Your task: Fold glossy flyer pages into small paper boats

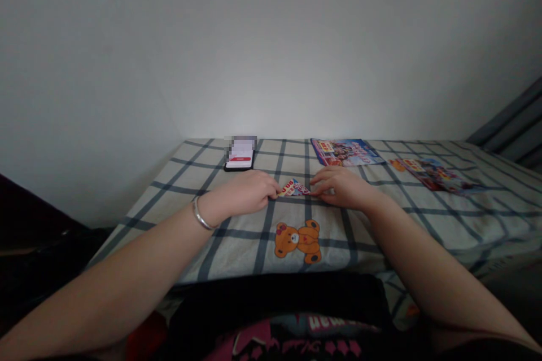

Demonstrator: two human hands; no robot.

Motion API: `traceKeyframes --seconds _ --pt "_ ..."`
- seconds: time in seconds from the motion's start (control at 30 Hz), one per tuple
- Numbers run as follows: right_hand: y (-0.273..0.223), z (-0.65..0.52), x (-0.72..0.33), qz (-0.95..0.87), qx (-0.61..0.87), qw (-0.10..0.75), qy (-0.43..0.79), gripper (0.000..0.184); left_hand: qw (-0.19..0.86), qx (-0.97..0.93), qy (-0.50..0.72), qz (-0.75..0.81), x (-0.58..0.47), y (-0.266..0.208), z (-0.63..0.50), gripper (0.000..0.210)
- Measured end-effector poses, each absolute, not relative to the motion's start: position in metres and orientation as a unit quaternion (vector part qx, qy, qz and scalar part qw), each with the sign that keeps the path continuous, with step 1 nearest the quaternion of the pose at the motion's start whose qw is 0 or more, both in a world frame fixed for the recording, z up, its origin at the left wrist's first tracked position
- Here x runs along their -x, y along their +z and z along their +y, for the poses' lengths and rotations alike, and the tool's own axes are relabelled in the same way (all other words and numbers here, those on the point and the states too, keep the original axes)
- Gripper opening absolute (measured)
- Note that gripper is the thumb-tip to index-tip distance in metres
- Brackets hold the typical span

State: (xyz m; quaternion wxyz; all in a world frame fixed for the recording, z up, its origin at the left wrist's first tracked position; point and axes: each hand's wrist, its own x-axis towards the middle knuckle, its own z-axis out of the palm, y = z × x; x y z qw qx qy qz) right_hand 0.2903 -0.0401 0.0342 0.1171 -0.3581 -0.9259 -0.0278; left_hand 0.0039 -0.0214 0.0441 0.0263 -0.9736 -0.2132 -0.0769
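A small folded paper [295, 188], triangular and printed in red, white and blue, lies on the checked cloth in front of me. My left hand [250, 192] comes in from the left with a silver bangle on its wrist. Its thumb and fingers are closed on the paper's left corner. At the opposite corner, the fingertips of my right hand [341, 187] hold the paper's right tip, with the upper fingers slightly bent and a little apart. The underside of the paper is hidden.
A phone [240, 157] with a lit screen lies beyond my left hand. Two colourful printed sheets, a far leaflet [347, 152] and a nearer leaflet [440, 175], lie to the right. The checked cloth [254, 245] bears a bear print [297, 241]. A white wall [271, 51] rises behind.
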Motion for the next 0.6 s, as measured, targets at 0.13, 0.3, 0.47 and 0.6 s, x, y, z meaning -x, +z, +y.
traceKeyframes --seconds 0.13,0.3,0.47,0.6 --pt "0.034 -0.040 -0.293 -0.921 0.373 0.107 -0.028 0.020 0.026 0.976 -0.082 -0.202 -0.003 0.043 -0.020 0.032" --pt "0.032 -0.042 -0.287 -0.923 0.362 0.127 -0.010 0.019 0.025 0.971 -0.083 -0.223 -0.003 0.043 -0.020 0.026" --pt "0.033 -0.049 -0.277 -0.918 0.372 0.140 -0.010 0.018 0.027 0.973 -0.088 -0.213 -0.001 0.042 -0.018 0.022" --pt "0.033 -0.052 -0.269 -0.921 0.361 0.138 -0.047 0.021 0.034 0.970 -0.094 -0.222 -0.004 0.039 -0.019 0.026"
